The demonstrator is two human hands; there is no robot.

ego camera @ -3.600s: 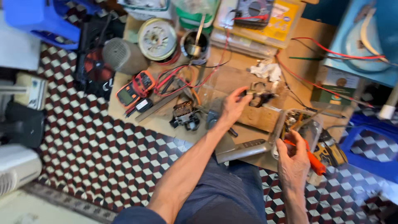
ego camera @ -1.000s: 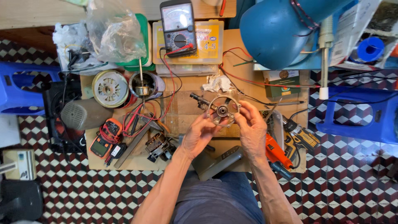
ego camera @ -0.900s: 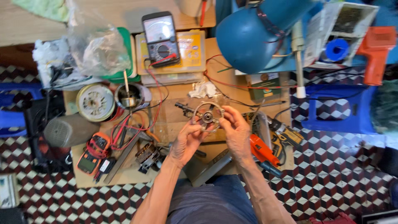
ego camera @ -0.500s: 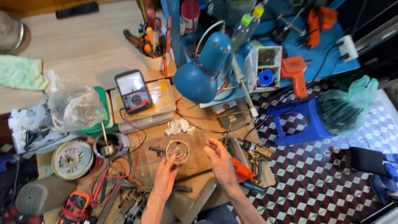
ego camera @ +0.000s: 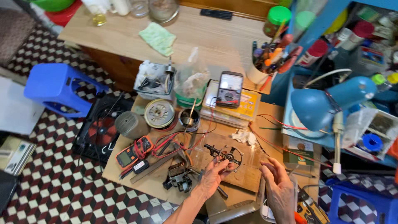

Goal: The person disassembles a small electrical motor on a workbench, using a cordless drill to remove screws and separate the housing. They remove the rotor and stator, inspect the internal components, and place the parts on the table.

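My left hand (ego camera: 213, 176) has its grip clamped on one round metal motor part (ego camera: 230, 155), held over the counter (ego camera: 124, 166) near its front edge. My right hand (ego camera: 278, 186) hangs beside it, grip apart. Two meters lie here: one red (ego camera: 133, 151), one grey (ego camera: 230, 88). The part's shaft is hard to make out.

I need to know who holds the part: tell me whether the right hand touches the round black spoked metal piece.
Apart. The head view shows the right hand open, a clear gap from the round black spoked metal piece, held by the left hand.
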